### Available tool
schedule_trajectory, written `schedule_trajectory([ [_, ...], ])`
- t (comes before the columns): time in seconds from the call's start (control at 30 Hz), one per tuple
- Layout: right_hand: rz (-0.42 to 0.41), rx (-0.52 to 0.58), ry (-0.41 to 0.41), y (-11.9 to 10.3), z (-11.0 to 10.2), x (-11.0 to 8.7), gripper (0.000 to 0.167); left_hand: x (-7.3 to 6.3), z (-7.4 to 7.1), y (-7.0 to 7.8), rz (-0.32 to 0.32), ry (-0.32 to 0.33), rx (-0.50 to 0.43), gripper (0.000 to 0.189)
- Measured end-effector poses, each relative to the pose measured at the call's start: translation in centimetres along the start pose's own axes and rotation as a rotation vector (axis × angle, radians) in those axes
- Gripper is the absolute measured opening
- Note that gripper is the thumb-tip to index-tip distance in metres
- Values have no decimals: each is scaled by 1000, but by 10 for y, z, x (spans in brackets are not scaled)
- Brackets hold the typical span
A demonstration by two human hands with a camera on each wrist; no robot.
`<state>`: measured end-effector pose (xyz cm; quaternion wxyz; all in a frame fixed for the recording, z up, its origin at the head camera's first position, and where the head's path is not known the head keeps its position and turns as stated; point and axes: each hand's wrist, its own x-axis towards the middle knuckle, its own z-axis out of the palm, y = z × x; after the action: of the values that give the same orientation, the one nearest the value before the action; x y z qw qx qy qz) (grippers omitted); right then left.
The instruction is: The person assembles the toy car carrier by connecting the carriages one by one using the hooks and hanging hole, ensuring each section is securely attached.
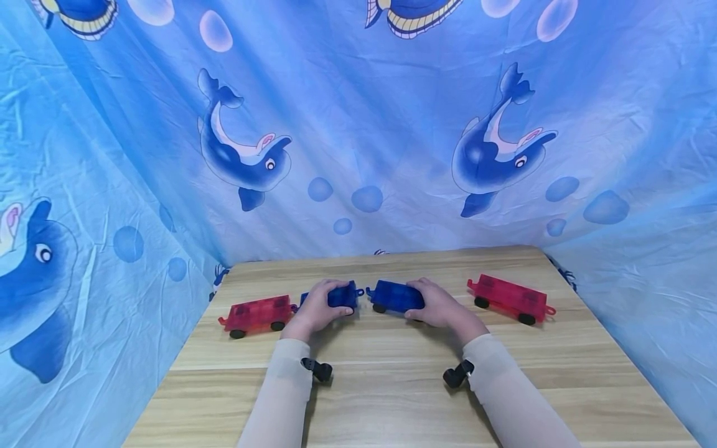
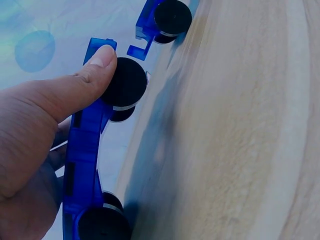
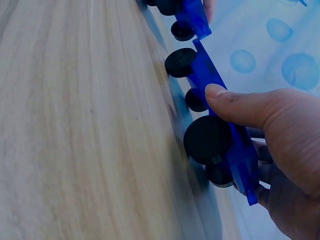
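Right hand, blue wagon in grip

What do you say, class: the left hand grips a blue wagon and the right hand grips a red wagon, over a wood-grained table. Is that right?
Not quite. The right hand grips a blue wagon, not red, as the head view shows. The rest stands: the left hand grips the other blue wagon, over a wood-grained table.
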<state>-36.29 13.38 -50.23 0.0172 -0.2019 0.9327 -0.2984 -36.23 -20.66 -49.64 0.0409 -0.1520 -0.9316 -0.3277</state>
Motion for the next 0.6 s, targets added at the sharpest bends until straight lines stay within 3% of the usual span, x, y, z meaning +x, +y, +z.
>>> schedule_trajectory([
  [0.6, -53, -15, -1, -8, 10, 3, 81, 0, 0, -7, -23, 29, -9, 67],
])
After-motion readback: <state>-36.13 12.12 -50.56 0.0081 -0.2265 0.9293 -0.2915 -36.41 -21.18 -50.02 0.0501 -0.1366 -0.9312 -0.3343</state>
